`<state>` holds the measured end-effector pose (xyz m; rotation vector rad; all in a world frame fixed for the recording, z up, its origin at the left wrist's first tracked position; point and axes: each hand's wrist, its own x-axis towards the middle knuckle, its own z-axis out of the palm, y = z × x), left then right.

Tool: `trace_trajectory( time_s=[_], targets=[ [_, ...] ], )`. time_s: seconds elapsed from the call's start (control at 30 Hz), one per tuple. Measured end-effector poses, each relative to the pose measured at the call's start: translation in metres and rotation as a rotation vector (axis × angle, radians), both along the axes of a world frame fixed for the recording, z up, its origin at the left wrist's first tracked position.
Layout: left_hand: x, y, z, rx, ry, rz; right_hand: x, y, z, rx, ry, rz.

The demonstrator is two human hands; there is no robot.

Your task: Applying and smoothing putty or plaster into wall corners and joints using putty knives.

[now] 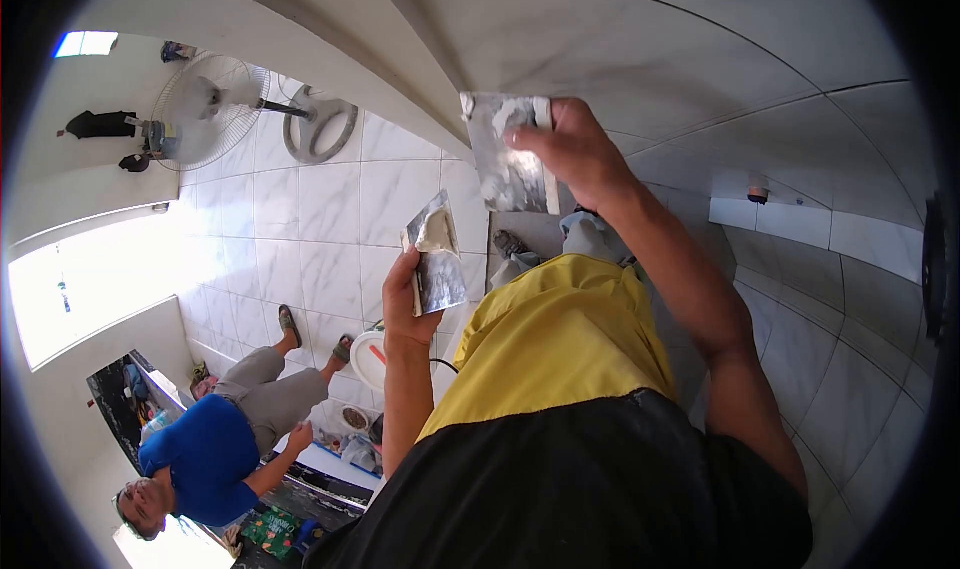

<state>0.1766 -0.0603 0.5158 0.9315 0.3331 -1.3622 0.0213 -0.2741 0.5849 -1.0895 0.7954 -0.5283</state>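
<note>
Head view, left to right: another person in a blue shirt (pixel 205 454) sits on the tiled floor (pixel 320 209). Left hand (pixel 408 294) grips a putty-loaded hawk blade (pixel 438 254). Right hand (pixel 575 149) pinches a smeared trowel (pixel 508 154), pressed against the wall (pixel 700 59). Looks like mid-skim; next stroke needs flat, even pressure.

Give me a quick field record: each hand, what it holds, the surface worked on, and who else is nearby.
left hand: grips a small metal trowel loaded with pale putty
right hand: presses a flat metal scraper against the wall
wall: smooth, pale grey, curved by the lens
below: tiled floor, white bucket
nearby: a person in a blue shirt sitting on the floor; standing fan
</note>
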Motion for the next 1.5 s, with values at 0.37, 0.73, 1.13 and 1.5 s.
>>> trace_trajectory(
  time_s=[0.37, 0.73, 1.13, 1.5],
  targets=[
    [0.020, -0.008, 0.004, -0.179, 0.205, -0.079, -0.049, 0.061, -0.077, -1.189, 0.328, 0.255],
    [0.018, 0.023, 0.027, -0.035, -0.168, 0.089, 0.011, -0.036, -0.356, 0.244, 0.570, -0.250],
    [0.024, 0.052, 0.020, 0.051, -0.174, 0.256, 0.049, -0.052, -0.351, 0.499, 0.458, -0.277],
    [0.030, 0.036, 0.018, 0.067, -0.146, 0.303, 0.045, -0.050, -0.273, 0.478, 0.350, -0.240]
  ],
)
